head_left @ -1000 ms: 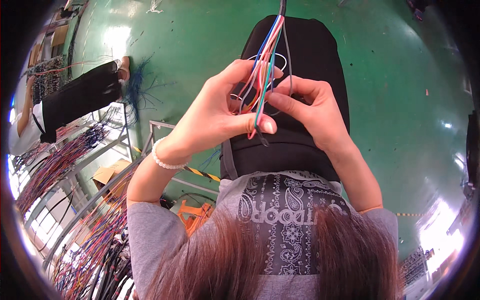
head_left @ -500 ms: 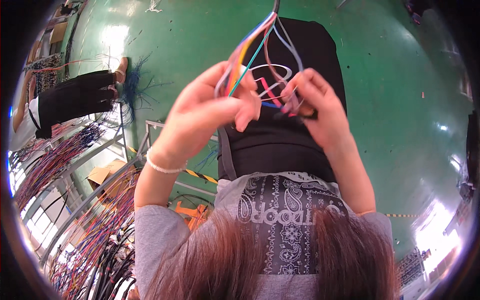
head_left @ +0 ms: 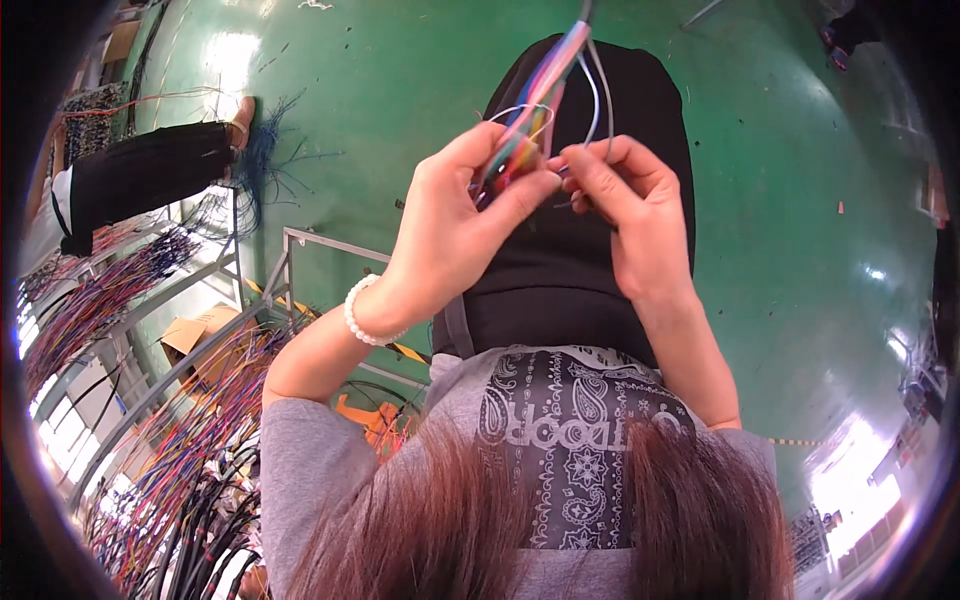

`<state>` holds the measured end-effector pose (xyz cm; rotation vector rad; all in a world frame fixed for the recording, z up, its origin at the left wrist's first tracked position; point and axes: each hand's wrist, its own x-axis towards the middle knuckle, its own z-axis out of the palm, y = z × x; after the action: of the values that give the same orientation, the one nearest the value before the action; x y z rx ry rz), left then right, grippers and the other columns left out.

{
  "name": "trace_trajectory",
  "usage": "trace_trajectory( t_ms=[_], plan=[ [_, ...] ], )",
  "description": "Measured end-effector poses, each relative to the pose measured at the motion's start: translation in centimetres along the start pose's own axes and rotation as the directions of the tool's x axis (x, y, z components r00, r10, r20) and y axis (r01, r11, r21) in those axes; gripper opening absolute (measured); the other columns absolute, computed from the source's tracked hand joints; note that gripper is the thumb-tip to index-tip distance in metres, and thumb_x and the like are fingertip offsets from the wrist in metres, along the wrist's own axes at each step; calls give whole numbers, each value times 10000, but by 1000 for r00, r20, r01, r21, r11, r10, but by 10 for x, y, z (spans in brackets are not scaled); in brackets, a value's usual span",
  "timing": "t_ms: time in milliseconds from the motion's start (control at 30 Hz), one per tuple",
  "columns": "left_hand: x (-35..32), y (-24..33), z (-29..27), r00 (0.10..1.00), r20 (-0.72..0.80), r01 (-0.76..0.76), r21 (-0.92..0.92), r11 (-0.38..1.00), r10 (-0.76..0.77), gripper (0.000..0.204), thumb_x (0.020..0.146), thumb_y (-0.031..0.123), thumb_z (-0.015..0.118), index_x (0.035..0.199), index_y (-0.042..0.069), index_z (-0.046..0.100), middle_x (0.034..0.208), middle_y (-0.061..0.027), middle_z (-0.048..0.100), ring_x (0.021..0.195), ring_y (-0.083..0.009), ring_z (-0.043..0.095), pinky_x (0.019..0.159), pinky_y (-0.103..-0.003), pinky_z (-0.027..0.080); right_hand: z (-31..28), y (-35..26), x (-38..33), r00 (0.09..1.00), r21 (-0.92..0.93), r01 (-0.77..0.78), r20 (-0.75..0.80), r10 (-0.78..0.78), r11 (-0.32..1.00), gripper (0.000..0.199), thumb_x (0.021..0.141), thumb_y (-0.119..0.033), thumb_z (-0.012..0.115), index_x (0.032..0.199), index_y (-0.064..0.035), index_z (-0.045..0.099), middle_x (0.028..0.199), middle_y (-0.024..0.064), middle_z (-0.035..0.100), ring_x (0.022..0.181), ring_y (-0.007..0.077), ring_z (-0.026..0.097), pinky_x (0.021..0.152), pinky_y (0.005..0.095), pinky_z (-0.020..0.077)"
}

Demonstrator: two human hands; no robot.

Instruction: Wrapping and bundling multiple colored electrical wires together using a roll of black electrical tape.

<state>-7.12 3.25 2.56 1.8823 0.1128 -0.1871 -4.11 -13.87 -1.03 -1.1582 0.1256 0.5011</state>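
A bundle of thin coloured wires [head_left: 556, 70] fans out from a dark cable [head_left: 587, 10] at the top of the view. My left hand [head_left: 470, 195] is closed around most of the strands, among them pink, green, yellow and blue ones. Close beside it, my right hand [head_left: 625, 190] pinches wires between thumb and fingers, with a white and a grey strand running down to it. The fingertips of both hands nearly meet. What the wire ends look like is hidden by the fingers and blurred.
To the left, long heaps of coloured wires [head_left: 120, 290] lie over metal racks, with a cardboard box [head_left: 200, 340] beside them. Another person [head_left: 150, 180] in dark clothing is at the far left, near a blue wire tangle [head_left: 262, 165]. Green floor [head_left: 800, 200] extends around me.
Both hands have come closer together, my left moving right. The wires, spread between the hands before, are now gathered more tightly in my left hand, and the cable has shifted right.
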Motion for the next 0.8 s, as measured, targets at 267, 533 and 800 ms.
trace_trajectory(
  t_ms=[267,533,800],
  plan=[
    [-10,-8,-17,991,110,-36,-351,936,79,161,987,152,526,1009,2,473,891,-78,588,885,-143,556,907,-308,449,-10,-9,38,985,147,-84,-138,104,986,134,920,-180,634,958,-53,655,857,32,645,742,84,583,639,239,477],
    [-14,14,-10,941,340,235,-639,732,-6,157,993,143,517,1015,16,428,704,-47,562,512,-120,561,518,-256,484,12,6,48,972,-160,178,-128,-199,971,141,872,-179,699,897,-45,661,797,0,658,716,54,571,612,197,429],
    [2,-34,-84,962,57,274,-186,944,-268,120,943,121,581,962,12,537,631,-14,581,527,-72,542,500,-196,409,-15,-39,8,918,-320,-125,322,232,939,129,852,-126,655,862,3,650,778,48,643,684,95,588,617,232,460]
  ],
)
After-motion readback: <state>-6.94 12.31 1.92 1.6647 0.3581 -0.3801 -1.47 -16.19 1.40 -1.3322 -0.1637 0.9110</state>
